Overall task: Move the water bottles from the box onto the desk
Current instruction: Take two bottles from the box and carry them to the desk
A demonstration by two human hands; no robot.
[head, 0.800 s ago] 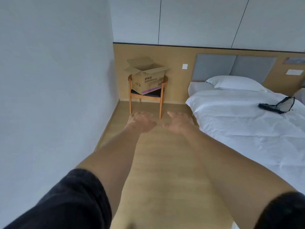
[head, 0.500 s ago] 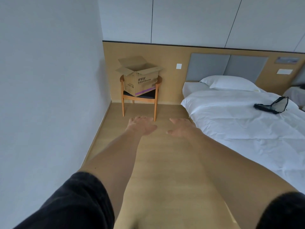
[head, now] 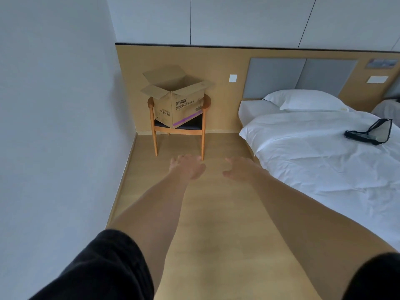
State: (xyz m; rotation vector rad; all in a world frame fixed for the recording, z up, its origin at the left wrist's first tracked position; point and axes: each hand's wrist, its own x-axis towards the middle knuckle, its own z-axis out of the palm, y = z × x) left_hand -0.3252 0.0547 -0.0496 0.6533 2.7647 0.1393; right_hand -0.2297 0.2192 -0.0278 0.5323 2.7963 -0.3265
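Box point(head: 176, 100) nearer; hands point(head: 187, 167) apart over floor point(head: 216, 224).

Open cardboard box point(head: 176, 105) on wooden chair point(head: 156, 135) in corner, left hand point(head: 187, 167) and right hand point(head: 239, 169) outstretched, empty, white bed point(head: 313, 152) at right.

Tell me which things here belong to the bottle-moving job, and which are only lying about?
For the job: cardboard box, flaps open, on the wooden chair; left hand and right hand, both empty. No bottles or desk in view.

Lying about: black mesh bag on the bed; pillow.
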